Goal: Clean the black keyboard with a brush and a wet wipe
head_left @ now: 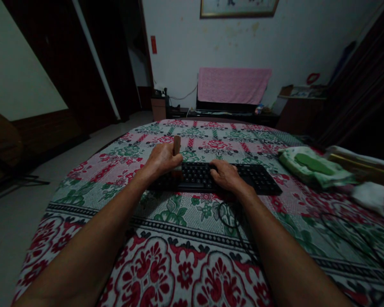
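Observation:
A black keyboard (pixel 196 175) lies across the patterned cloth in front of me. My left hand (pixel 163 157) is closed around what looks like a brush with a brown wooden handle (pixel 177 145), held upright over the left part of the keys. Its lower end is dim and partly hidden by my fingers. My right hand (pixel 224 174) grips the keyboard right of its middle, fingers bent over the keys and far edge. The number pad shows to the right of that hand. A black cable (pixel 228 217) loops on the cloth below my right wrist.
The red, green and white tablecloth (pixel 166 209) covers the table. At the right lie a green-and-white packet (pixel 315 165), a crumpled white item (pixel 373 194) and more dark cable (pixel 355 236). Beyond, a pink cloth (pixel 233 85) hangs over a screen by the wall.

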A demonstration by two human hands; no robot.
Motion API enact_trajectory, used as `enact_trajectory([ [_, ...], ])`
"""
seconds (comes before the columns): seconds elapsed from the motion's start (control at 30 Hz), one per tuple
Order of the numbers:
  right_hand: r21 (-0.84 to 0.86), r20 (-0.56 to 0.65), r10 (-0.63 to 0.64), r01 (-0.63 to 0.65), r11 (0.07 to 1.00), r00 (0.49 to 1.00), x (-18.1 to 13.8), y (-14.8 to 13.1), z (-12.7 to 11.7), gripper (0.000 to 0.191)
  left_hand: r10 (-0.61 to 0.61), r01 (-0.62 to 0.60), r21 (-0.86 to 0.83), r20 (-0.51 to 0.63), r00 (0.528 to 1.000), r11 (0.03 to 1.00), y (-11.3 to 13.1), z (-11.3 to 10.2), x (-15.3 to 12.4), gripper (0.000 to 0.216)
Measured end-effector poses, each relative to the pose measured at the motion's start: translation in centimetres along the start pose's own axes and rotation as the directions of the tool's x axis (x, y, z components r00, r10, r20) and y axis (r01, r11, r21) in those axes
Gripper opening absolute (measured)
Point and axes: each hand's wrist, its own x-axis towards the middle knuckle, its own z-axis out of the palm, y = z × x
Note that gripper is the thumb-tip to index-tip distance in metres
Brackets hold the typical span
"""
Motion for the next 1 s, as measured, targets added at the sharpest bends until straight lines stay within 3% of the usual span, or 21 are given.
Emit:
enact_trajectory([
  [0.13, -0.002, -0.003, -0.007, 0.007, 1.0, 1.0, 0.0, -0.1, 0.0, 0.031, -0.038, 0.03, -0.248, -0.028, 0.999, 0.968, 0.6, 1.1, -0.1, 0.024],
  [0.23, -0.01, -0.002, -0.01, 0.01, 1.0, 1.0, 0.1, 0.0, 0.0, 0.031, -0.007, 0.012, -0.325, 0.016, 1.0, 0.946, 0.7, 2.6, -0.3, 0.025],
  [0.33, -0.014, -0.003, -0.005, 0.005, 1.0, 1.0, 0.2, 0.1, 0.1, 0.03, -0.006, 0.016, -0.273, 0.036, 0.999, 0.962, 0.4, 3.0, -0.2, 0.024],
  [0.5, -0.002, -0.019, -0.001, 0.001, 1.0, 1.0, 0.2, 0.1, 0.2, 0.03, -0.061, 0.06, -0.099, -0.008, 0.998, 0.993, 0.1, 1.6, 0.1, 0.017],
  [0.73, 0.004, -0.012, -0.009, 0.009, 1.0, 1.0, 0.0, -0.1, -0.1, 0.029, -0.035, 0.035, -0.294, 0.004, 0.999, 0.955, 0.1, 3.0, 0.0, 0.025],
  [0.87, -0.005, -0.004, 0.0, 0.0, 1.0, 1.0, 0.0, -0.2, -0.2, 0.03, -0.043, 0.045, -0.147, 0.02, 0.999, 0.988, -0.1, 2.5, 0.1, 0.021],
  [1.0, -0.001, 0.004, 0.003, -0.003, 1.0, 1.0, 0.0, -0.2, -0.2, 0.03, -0.09, 0.087, -0.053, -0.048, 0.995, 0.995, 0.0, 1.2, 0.3, 0.019],
])
